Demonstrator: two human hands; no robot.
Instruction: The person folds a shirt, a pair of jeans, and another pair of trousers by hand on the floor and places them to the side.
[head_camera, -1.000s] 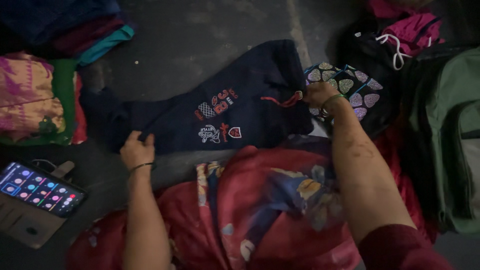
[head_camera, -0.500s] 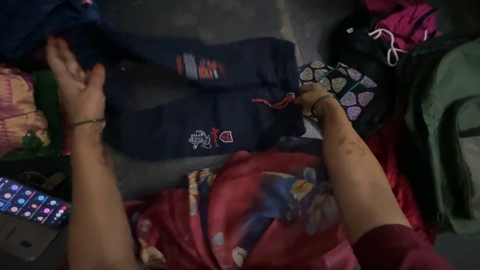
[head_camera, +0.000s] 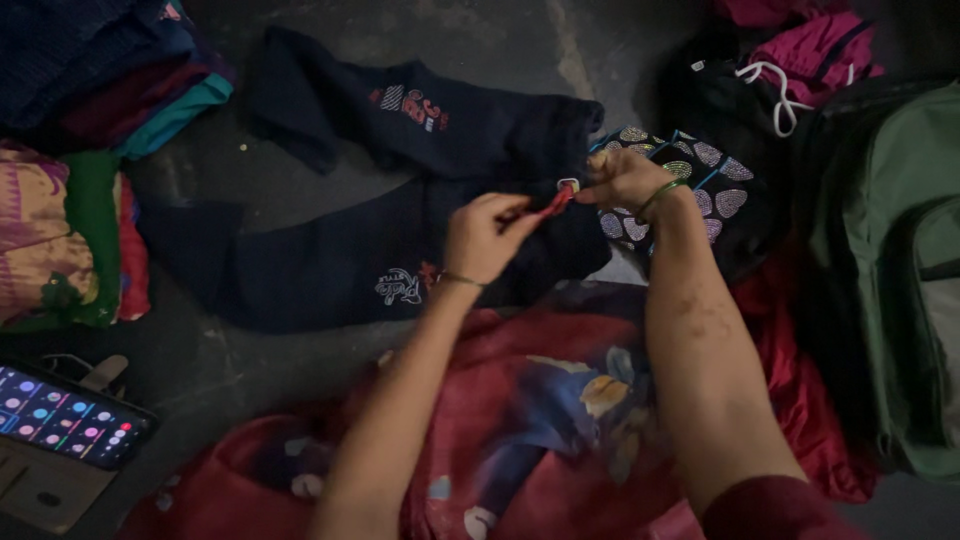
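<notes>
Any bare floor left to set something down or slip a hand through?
Bare floor beyond the navy trousers, and a strip between trousers, phone and red cloth. Crowded right by the green backpack; both hands work the waistband.

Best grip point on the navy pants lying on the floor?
The waistband end of the navy pants, near the red drawstring where both hands already are. Probably come from the waist side: it is bunched there, while the legs lie flat, splayed leftward.
</notes>
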